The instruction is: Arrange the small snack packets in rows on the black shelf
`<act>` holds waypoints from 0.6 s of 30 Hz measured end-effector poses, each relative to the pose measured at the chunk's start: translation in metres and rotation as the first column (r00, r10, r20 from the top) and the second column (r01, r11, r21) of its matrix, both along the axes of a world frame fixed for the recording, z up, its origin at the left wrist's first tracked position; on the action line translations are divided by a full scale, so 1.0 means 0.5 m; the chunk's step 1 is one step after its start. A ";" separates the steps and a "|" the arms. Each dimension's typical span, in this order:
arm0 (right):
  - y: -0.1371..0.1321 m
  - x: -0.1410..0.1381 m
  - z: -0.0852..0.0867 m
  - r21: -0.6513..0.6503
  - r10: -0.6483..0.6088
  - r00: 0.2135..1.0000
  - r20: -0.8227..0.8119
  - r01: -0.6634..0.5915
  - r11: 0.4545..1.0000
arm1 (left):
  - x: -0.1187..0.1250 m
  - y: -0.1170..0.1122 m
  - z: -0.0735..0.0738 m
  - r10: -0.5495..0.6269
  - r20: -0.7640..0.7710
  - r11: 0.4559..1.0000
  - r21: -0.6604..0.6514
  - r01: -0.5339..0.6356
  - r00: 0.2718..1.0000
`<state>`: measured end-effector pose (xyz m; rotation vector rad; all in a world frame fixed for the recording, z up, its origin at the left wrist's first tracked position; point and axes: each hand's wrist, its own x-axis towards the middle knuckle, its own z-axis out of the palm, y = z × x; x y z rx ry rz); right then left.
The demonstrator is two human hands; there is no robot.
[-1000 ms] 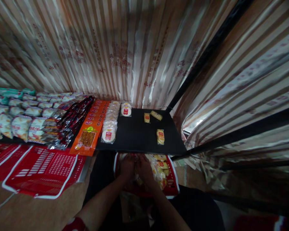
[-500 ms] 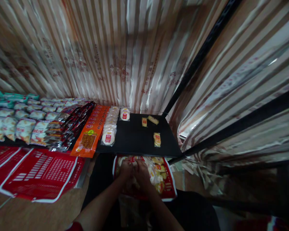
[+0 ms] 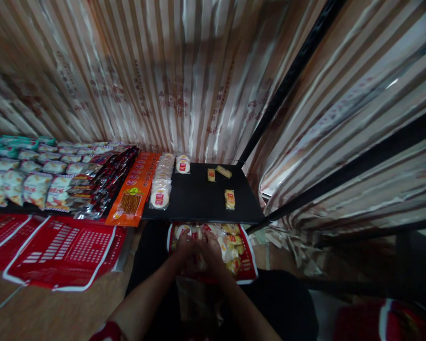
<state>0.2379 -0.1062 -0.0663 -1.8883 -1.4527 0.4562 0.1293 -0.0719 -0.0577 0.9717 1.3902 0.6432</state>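
1. Red basket point(image 3: 249, 273) with a white rim sits low in front of the person, just below the front edge of the black tabletop point(image 3: 199, 203). Its near side is lost in shadow.
2. Yellow-and-white packets point(image 3: 230, 244) fill the basket. They are blurred and dim, and their print cannot be read.
3. Left hand point(image 3: 185, 245) and right hand point(image 3: 211, 246) lie side by side, touching, on the packets in the basket's left half. The fingers curl down and away from the camera, so I cannot tell whether either grip is spread or pinching a packet.
4. Both forearms run up from the bottom edge, where a red cuff point(image 3: 104, 331) on the left arm is cut off.
5. Three yellow packs point(image 3: 229, 199) lie apart on the tabletop's right half, one forward and two at the back.
6. Left of them is a row of round cakes point(image 3: 159, 198), then orange packs point(image 3: 129, 204), dark wrappers point(image 3: 104, 182) and white bags point(image 3: 31, 187). The bags are cut off by the left edge.
7. Red trays point(image 3: 67, 253) lie flat below those.
8. Striped curtain point(image 3: 184, 85) hangs behind and at the right, crossed by a black pole point(image 3: 287, 80).
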 end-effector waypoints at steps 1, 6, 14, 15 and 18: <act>-0.001 0.000 0.002 -0.010 -0.006 1.000 -0.006 0.006 1.000 | -0.002 -0.002 0.002 -0.011 0.027 1.000 -0.011 0.011 1.000; -0.011 -0.008 0.016 -0.014 -0.021 0.997 -0.069 0.020 1.000 | -0.007 -0.006 -0.001 -0.069 0.105 0.997 0.037 0.065 0.992; -0.030 0.009 0.049 0.100 0.007 0.994 -0.112 0.004 0.995 | -0.023 0.001 0.000 -0.272 -0.286 0.889 0.291 0.354 0.919; -0.036 0.018 0.061 0.119 0.037 0.995 -0.088 -0.027 0.993 | -0.026 0.000 0.008 -0.281 -0.336 0.861 0.325 0.391 0.899; -0.055 0.046 0.102 0.161 0.117 0.992 -0.040 -0.109 0.981 | -0.032 -0.006 0.038 -0.283 -0.433 0.797 0.390 0.461 0.856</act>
